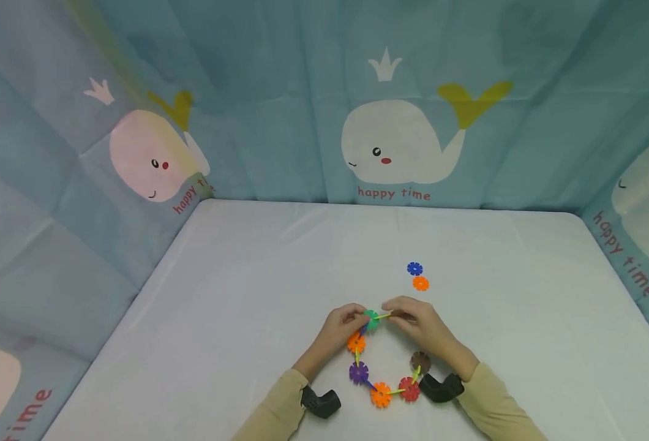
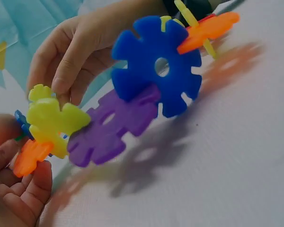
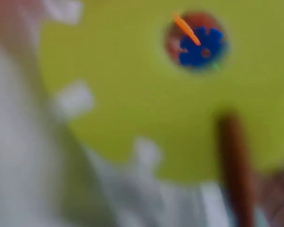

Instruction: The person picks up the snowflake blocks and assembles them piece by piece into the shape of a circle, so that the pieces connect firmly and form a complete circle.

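By the left hand (image 1: 340, 327), a chain of linked discs (image 1: 354, 374) is pinched near its green disc (image 1: 373, 322), curved toward six o'clock on the worktop (image 1: 247, 294). Its yellow disc (image 1: 382, 316) is pinched by the right hand (image 1: 420, 320); at twelve o'clock, a blue disc (image 1: 411, 269) and an orange disc (image 1: 424, 285) are seen.

Chain of slotted coloured discs (image 1: 381, 395), loop not closed. Green disc (image 1: 372, 320) at left hand (image 1: 341, 323); yellow disc (image 1: 382, 316), edge-on, at right hand (image 1: 419, 318); brown end disc (image 1: 420, 362) on right hand's near side.
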{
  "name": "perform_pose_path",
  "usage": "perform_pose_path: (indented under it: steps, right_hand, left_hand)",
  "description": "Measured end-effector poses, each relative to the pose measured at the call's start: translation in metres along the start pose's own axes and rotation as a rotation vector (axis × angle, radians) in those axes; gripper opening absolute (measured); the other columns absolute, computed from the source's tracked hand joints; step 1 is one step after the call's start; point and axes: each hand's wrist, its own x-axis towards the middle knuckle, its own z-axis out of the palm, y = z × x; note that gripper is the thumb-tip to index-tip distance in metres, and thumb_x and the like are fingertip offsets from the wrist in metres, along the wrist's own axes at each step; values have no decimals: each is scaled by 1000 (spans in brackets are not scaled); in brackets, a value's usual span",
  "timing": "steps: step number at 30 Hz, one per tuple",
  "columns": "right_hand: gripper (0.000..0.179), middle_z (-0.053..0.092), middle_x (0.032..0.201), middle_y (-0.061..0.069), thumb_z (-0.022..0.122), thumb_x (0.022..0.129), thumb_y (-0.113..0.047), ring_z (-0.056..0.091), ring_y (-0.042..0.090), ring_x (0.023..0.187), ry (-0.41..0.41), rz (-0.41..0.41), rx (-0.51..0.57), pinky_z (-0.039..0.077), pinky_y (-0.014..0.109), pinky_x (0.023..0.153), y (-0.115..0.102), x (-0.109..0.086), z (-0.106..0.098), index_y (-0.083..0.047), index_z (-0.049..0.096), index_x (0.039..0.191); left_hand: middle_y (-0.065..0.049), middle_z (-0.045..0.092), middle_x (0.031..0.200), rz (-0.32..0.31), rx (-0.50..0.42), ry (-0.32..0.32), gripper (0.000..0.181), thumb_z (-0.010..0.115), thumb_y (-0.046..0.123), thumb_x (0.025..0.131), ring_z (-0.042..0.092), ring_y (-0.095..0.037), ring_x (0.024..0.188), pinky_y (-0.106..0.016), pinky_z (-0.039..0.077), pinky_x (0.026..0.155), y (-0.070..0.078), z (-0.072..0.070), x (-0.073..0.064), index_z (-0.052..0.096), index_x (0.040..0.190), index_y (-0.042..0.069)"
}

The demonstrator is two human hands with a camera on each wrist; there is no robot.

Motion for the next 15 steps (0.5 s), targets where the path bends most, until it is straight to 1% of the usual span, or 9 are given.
perform_pose_path:
  steps: [2, 4, 5, 6, 7, 9, 11, 13, 15]
  right_hand:
    - [38, 54, 115, 19, 68, 75, 4, 54, 29, 99, -16, 124, -118, 43, 37, 82, 3, -2, -7, 6, 56, 112]
    - [46, 45, 125, 23, 68, 78, -4, 42, 38, 113, -56, 266, -250, 34, 47, 90, 8, -7, -17, 7, 51, 119]
    - [47, 43, 127, 23, 67, 79, -7, 35, 41, 117, -79, 330, -316, 29, 51, 92, 10, -9, -21, 7, 51, 120]
    - [45, 44, 126, 24, 67, 79, -9, 32, 43, 118, -96, 375, -363, 26, 53, 93, 12, -12, -25, 7, 52, 119]
    - [41, 48, 122, 23, 67, 79, -9, 32, 44, 118, -102, 404, -377, 26, 54, 93, 13, -13, -28, 6, 55, 115]
    - [28, 56, 110, 21, 68, 78, -7, 39, 42, 112, -98, 407, -386, 30, 52, 91, 17, -14, -31, 3, 63, 104]
    - [20, 60, 97, 16, 69, 75, -3, 48, 37, 100, -60, 384, -382, 36, 48, 85, 19, -13, -31, 1, 66, 94]
    - [19, 58, 89, 11, 72, 72, 0, 50, 30, 88, -15, 380, -367, 40, 43, 78, 21, -13, -30, 1, 66, 90]
    - [26, 52, 88, 10, 73, 70, 1, 47, 25, 80, 12, 416, -357, 41, 39, 71, 24, -14, -28, 4, 63, 94]
  left_hand:
    - [0, 55, 72, 2, -23, 28, 15, 55, 8, 88, 43, -5, 59, -18, 38, 56, 0, -1, 1, 60, 94, -5]
    - [-2, 56, 74, 2, -51, 63, 15, 55, 7, 88, 44, -6, 61, -19, 39, 57, -1, -1, 1, 60, 94, -6]
    - [-3, 56, 74, 0, -65, 76, 15, 55, 7, 88, 44, -7, 62, -19, 39, 57, 0, -2, 1, 60, 94, -6]
    - [-4, 57, 75, 0, -78, 89, 15, 55, 7, 88, 45, -8, 63, -19, 39, 58, 0, -2, 1, 60, 95, -6]
    - [-6, 57, 76, -5, -89, 100, 16, 55, 7, 88, 46, -9, 64, -19, 40, 59, 0, -2, 2, 60, 95, -7]
    - [-8, 58, 77, -12, -102, 111, 16, 54, 7, 89, 46, -9, 64, -19, 40, 59, 0, -3, 2, 59, 96, -7]
    - [-9, 58, 77, -22, -110, 113, 16, 55, 8, 89, 46, -9, 65, -19, 40, 59, 0, -3, 2, 59, 96, -7]
    - [-8, 57, 76, -21, -109, 102, 16, 55, 7, 89, 45, -9, 64, -19, 39, 59, -1, -2, 3, 59, 95, -7]
    - [-5, 56, 75, -16, -101, 78, 16, 55, 6, 88, 44, -8, 63, -18, 38, 58, -1, -1, 4, 58, 94, -8]
